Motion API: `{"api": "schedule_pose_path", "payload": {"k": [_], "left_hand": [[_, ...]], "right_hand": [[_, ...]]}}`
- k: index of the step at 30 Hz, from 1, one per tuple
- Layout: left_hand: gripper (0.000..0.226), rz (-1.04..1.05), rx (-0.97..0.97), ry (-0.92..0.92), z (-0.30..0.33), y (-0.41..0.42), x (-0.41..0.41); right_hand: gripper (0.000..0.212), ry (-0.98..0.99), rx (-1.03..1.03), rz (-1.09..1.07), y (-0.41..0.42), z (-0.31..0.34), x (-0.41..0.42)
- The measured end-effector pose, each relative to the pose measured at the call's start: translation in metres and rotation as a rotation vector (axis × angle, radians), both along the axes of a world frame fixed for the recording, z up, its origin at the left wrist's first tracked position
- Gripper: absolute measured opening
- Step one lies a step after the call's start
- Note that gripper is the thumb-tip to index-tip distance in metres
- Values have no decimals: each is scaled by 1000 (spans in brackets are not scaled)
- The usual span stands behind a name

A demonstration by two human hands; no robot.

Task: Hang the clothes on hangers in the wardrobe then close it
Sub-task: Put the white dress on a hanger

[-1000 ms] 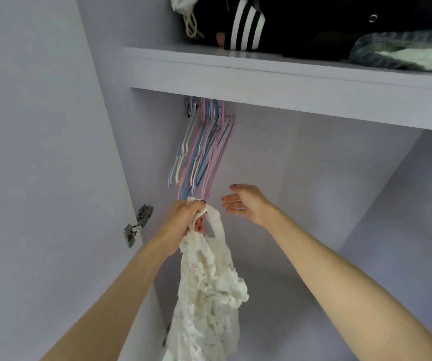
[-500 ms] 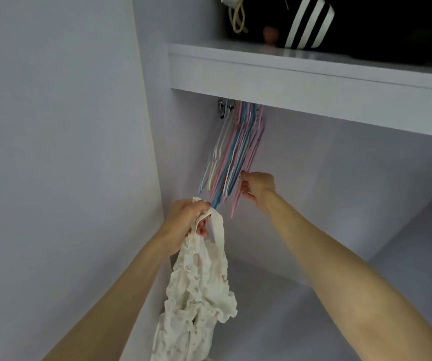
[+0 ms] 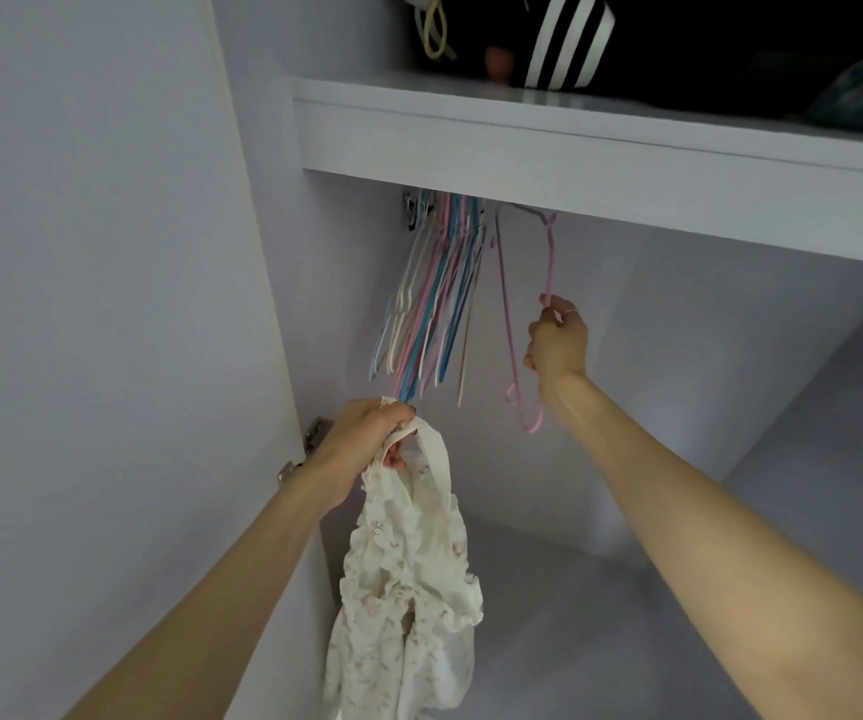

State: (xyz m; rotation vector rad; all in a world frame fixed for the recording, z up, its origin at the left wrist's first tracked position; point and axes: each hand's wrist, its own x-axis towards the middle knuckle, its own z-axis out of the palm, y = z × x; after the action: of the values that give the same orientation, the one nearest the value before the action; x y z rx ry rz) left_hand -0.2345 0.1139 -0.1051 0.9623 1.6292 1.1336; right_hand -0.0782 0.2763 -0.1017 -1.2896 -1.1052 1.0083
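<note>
My left hand grips the straps of a white floral ruffled garment, which hangs down below it inside the open wardrobe. My right hand holds a pink wire hanger, pulled to the right of a bunch of pink, blue and white hangers. The pink hanger's hook is still up under the shelf, where the rail is hidden. The bunch hangs just above my left hand.
A white shelf spans the wardrobe above the hangers, carrying dark folded clothes with white stripes. The open door panel stands at the left with a metal hinge. The wardrobe's back wall lies behind my right arm.
My right hand reached up to the hanger bunch, took hold of one pink hanger and drew it to the right, away from the others. The left hand kept holding the garment.
</note>
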Motion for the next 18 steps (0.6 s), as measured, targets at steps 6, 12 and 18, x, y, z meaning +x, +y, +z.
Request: {"api": "schedule_pose_path", "payload": {"k": [6, 12, 18], "left_hand": [[25, -27, -24, 60, -4, -1, 25], [22, -171, -45, 217, -14, -7, 53], [29, -230, -79, 420, -33, -10, 71]], "right_hand": [[11, 37, 52, -129, -40, -14, 37], [34, 116, -32, -150, -77, -42, 90], [49, -100, -283, -284, -92, -69, 140]]}}
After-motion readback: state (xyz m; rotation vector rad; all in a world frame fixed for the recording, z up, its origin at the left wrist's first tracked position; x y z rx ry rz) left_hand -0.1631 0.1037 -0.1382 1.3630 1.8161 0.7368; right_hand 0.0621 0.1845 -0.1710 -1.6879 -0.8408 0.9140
